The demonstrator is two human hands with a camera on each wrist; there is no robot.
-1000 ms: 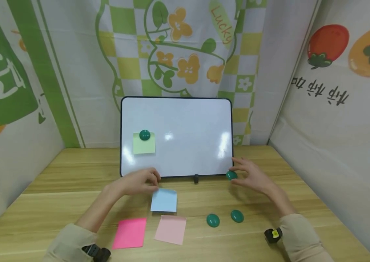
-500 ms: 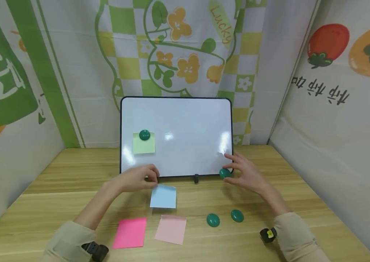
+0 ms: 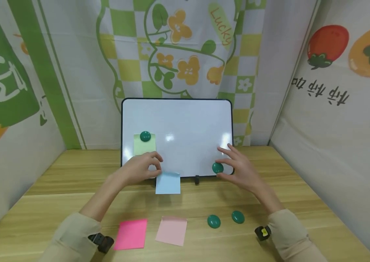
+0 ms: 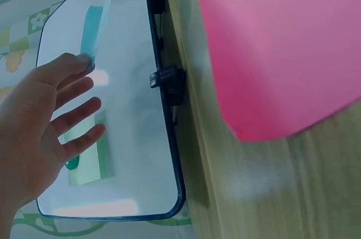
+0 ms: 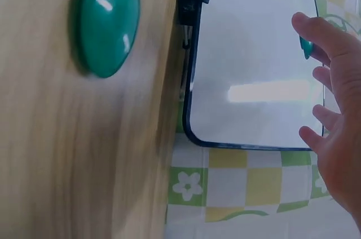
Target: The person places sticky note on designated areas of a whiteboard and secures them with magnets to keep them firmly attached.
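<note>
My left hand (image 3: 140, 168) pinches a blue sticky note (image 3: 168, 183) by its top left corner, and the note hangs in front of the lower edge of the whiteboard (image 3: 185, 134). In the left wrist view the blue note (image 4: 91, 30) is seen nearly edge-on between thumb and finger. A round green magnet (image 3: 217, 167) is held between thumb and index finger of my right hand (image 3: 242, 170), before the board's lower right part; its other fingers are spread. A light green note (image 3: 144, 145) is on the board's left side under another green magnet (image 3: 145, 136).
A bright pink note (image 3: 131, 234) and a pale pink note (image 3: 172, 231) lie on the wooden table (image 3: 73, 189). Two green magnets, a left one (image 3: 213, 221) and a right one (image 3: 238, 217), lie right of them. Black clips (image 4: 168, 84) support the board's lower edge.
My left hand has lifted the blue note off the table, up toward the board. My right hand has carried its magnet leftward and slightly up.
</note>
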